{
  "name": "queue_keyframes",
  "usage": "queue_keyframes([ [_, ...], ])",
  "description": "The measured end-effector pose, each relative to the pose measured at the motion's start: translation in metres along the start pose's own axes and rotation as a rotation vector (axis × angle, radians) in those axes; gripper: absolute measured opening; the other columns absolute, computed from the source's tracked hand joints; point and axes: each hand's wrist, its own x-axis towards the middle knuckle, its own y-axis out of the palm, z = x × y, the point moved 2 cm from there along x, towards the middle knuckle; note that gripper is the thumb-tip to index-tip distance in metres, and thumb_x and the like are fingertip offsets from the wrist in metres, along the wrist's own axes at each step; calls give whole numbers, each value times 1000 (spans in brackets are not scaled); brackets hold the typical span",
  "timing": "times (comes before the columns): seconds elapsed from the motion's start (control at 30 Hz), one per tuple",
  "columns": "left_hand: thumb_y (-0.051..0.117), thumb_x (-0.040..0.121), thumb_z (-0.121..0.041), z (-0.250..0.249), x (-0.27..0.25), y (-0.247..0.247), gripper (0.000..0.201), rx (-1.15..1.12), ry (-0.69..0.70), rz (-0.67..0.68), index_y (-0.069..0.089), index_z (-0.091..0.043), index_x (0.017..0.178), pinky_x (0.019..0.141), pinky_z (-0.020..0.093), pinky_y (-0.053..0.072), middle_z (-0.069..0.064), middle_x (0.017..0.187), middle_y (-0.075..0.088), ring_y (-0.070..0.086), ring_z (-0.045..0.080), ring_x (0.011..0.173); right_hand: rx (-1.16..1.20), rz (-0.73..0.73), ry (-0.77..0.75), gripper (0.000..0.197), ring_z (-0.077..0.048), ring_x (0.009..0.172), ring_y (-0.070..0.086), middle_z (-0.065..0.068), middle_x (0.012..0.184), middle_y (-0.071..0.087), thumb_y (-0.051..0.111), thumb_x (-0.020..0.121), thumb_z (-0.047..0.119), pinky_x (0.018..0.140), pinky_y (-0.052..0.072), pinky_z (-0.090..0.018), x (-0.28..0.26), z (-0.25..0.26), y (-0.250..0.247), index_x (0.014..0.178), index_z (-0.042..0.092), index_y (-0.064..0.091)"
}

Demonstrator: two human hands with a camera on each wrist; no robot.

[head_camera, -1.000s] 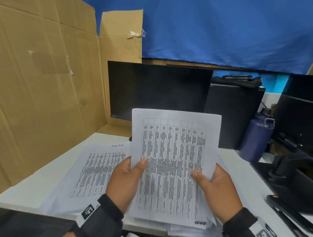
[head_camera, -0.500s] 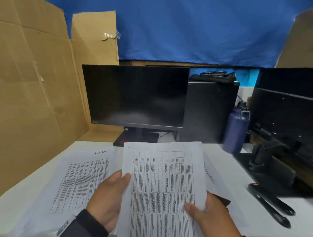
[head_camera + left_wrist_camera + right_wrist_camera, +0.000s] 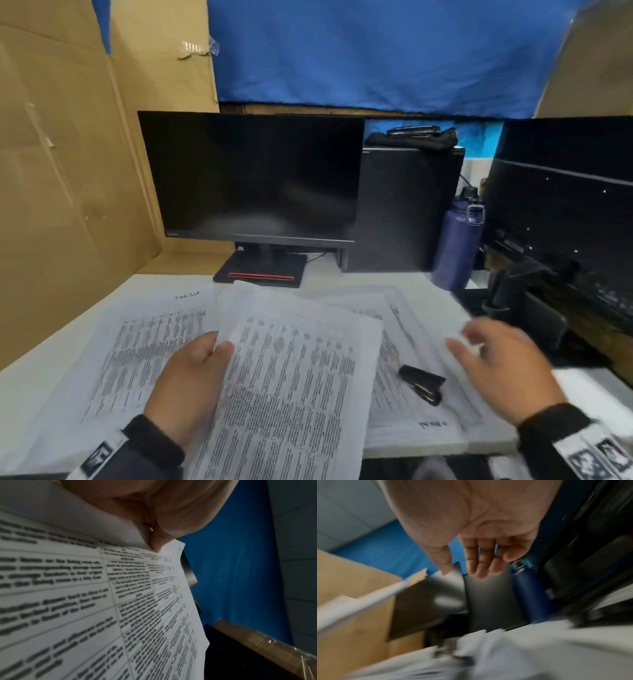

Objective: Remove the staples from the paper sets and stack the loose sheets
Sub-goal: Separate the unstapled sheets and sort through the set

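Pinching the left edge of a printed paper set (image 3: 291,387) between thumb and fingers, the left hand (image 3: 191,387) holds it tilted above the white desk (image 3: 51,356), just in front of the dark monitor (image 3: 253,178). In the left wrist view the thumb (image 3: 159,539) presses on the sheet's margin near a corner. The right hand (image 3: 503,363) hovers with fingers spread and holding nothing, blurred, in front of and to the right of the monitor. A black staple remover (image 3: 423,383) lies on other printed sheets (image 3: 407,404) between the held set and the right hand. More sheets (image 3: 137,346) lie flat in front of the monitor's left side. A blue bottle (image 3: 457,243) stands right of the monitor.
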Motion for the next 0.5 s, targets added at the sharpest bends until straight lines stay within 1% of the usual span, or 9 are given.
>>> queue_keyframes([
  [0.03, 47, 105, -30, -1, -1, 0, 34, 27, -1, 24, 71, -16, 85, 85, 58, 57, 14, 85, 75, 70, 42, 88, -187, -44, 80, 36, -19, 99, 57, 7, 109, 65, 57, 84, 64, 89, 51, -42, 10, -22, -1, 108, 37, 59],
  [0.07, 48, 105, -30, 0, -1, 1, 35, 38, 7, 33, 71, -16, 84, 84, 58, 57, 16, 83, 74, 69, 44, 87, -327, -19, 190, 48, -25, 106, 55, 1, 117, 62, 54, 83, 68, 92, 49, -44, 18, -46, 1, 116, 34, 55],
  [0.13, 50, 105, -30, 1, -2, 2, 34, 64, 25, 50, 70, -18, 82, 79, 55, 59, 17, 82, 73, 70, 44, 83, -436, 123, 411, 71, -31, 111, 56, -6, 122, 59, 41, 73, 81, 96, 47, -47, 26, -94, 14, 120, 29, 53],
  [0.2, 50, 105, -29, 4, -1, 3, 33, 94, 51, 65, 70, -20, 81, 72, 50, 57, 18, 81, 72, 68, 40, 76, -446, 256, 456, 76, -28, 96, 63, -4, 102, 65, 34, 65, 83, 92, 50, -46, 26, -125, 30, 107, 26, 61],
  [0.27, 49, 106, -28, 3, -3, 6, 35, 133, 94, 86, 65, -18, 77, 65, 46, 52, 11, 71, 67, 61, 35, 67, -409, 285, 428, 57, -24, 82, 64, 1, 85, 65, 40, 70, 74, 86, 53, -45, 28, -145, 44, 93, 27, 62],
  [0.33, 49, 106, -28, 3, -6, 9, 36, 152, 116, 110, 61, -19, 74, 59, 34, 41, 0, 60, 53, 49, 21, 58, -303, 291, 435, 41, -23, 77, 66, 1, 79, 67, 51, 75, 63, 85, 54, -45, 28, -139, 41, 90, 26, 61],
  [0.4, 48, 107, -29, 3, -10, 11, 34, 176, 148, 133, 63, -20, 79, 58, 30, 38, -2, 62, 51, 46, 13, 59, -66, 217, 414, 33, -26, 76, 67, -3, 78, 71, 59, 83, 56, 85, 55, -50, 24, -106, 24, 92, 25, 65],
  [0.47, 46, 107, -32, 0, -13, 13, 32, 238, 210, 161, 64, -21, 83, 55, 24, 37, -2, 64, 52, 45, 9, 58, 324, 102, 395, 27, -31, 83, 69, -8, 83, 73, 60, 93, 49, 87, 55, -54, 19, -74, 8, 95, 22, 67],
  [0.5, 45, 107, -33, -1, -16, 11, 32, 263, 235, 164, 63, -22, 83, 53, 20, 36, -2, 63, 50, 43, 7, 56, 574, 65, 409, 28, -32, 86, 69, -9, 86, 75, 60, 96, 47, 87, 55, -52, 16, -53, 1, 98, 21, 69],
])
